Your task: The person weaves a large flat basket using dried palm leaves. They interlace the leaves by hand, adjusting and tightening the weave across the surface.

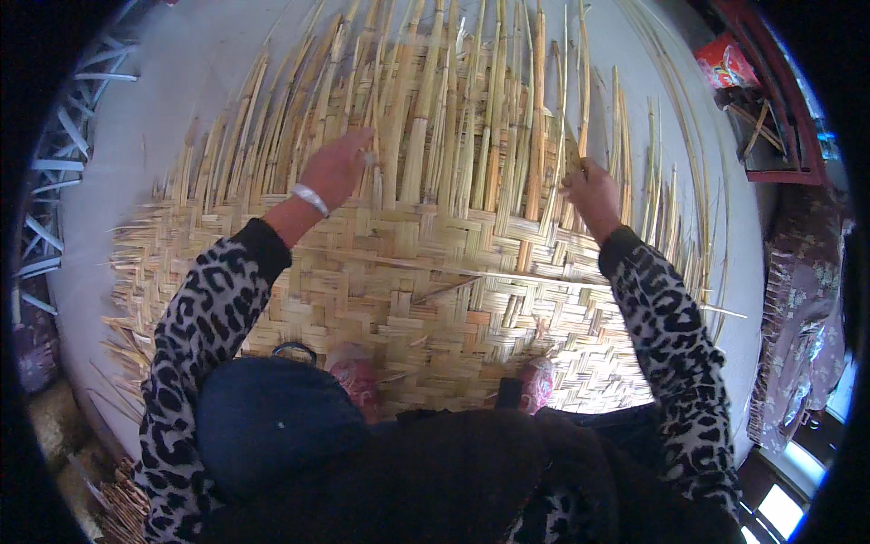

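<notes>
A large mat of pale, flat split-cane strips lies under and ahead of me, tightly woven in its near part. Beyond the weave, long loose strips fan away from me. My left hand, with a white band on its wrist, hovers over the left-middle strips; its fingers are blurred, so their grip does not show. Further right, my right hand is closed in a pinch around a cane strip at the edge of the weave. A long thin strip lies crosswise on the woven part.
My feet in pink shoes stand on the mat. White metal latticework lines the left side. To the right are a red-framed piece of furniture with a red packet and a fringed, patterned cloth. Thin sticks lie at lower left.
</notes>
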Available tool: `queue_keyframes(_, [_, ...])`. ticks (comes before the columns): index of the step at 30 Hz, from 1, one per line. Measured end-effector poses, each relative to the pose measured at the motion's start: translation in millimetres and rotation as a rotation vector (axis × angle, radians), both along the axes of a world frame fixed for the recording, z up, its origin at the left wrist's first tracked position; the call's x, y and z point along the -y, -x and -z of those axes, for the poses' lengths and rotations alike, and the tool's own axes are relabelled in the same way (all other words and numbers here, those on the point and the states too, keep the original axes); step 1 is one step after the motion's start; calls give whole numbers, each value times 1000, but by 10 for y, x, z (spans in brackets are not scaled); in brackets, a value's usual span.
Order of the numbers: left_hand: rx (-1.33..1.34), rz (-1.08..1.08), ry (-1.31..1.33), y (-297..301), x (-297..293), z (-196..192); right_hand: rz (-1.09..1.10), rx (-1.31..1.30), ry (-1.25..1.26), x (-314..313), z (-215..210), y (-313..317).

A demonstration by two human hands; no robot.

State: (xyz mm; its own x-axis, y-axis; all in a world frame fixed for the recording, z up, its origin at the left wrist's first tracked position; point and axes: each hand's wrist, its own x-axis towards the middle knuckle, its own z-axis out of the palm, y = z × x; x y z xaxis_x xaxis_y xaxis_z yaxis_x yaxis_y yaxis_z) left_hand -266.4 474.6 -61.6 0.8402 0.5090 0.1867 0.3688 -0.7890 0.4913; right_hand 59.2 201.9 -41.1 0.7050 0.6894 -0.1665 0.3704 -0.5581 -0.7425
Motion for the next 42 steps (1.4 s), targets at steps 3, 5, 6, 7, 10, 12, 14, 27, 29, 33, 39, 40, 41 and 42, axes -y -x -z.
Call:
queue_keyframes(3, [-188, -51, 230, -291, 82, 141, 249, -442, -237, -239, 115, 144])
queue_keyframes(5, [-349, -82, 226, -452, 48, 220, 280, -532, -261, -387, 224, 287])
queue_keyframes(6, [-427, -100, 220, -515, 15, 251, 214, -590, -288, -409, 287, 356])
queue_keyframes(7, [-433, -145, 330, -563, -23, 280, 223, -613, -273, -480, 371, 400])
queue_keyframes(10, [-450, -272, 670, -653, -130, 335, 74, -922, -469, -597, 672, 424])
queue_keyframes(12, [-351, -260, 630, -656, -163, 336, -27, -781, -410, -785, 918, 442])
queue_keyframes(14, [-312, -261, 629, -648, -149, 321, -30, -355, -124, -1009, 1110, 524])
queue_keyframes(27, [-198, -344, 923, -680, -156, 535, 2, -199, -156, -1127, 1100, 292])
queue_keyframes(29, [-60, -362, 1061, -663, -155, 571, 18, -192, -276, -1153, 1204, 291])
queue_keyframes(33, [85, -197, 1049, -689, -178, 414, 36, 39, -28, -1124, 1396, 243])
queue_keyframes(39, [320, -336, 1662, -793, -148, -78, -308, 285, 196, -1204, 1522, 86])
queue_keyframes(40, [327, -397, 1663, -829, -145, -114, -239, 8, 118, -1215, 1508, 68])
queue_keyframes(41, [367, -375, 1700, -873, -150, -132, -173, -212, -17, -1202, 1496, 76])
queue_keyframes(42, [394, -411, 1728, -901, -156, -135, -125, -308, -69, -1228, 1480, 63])
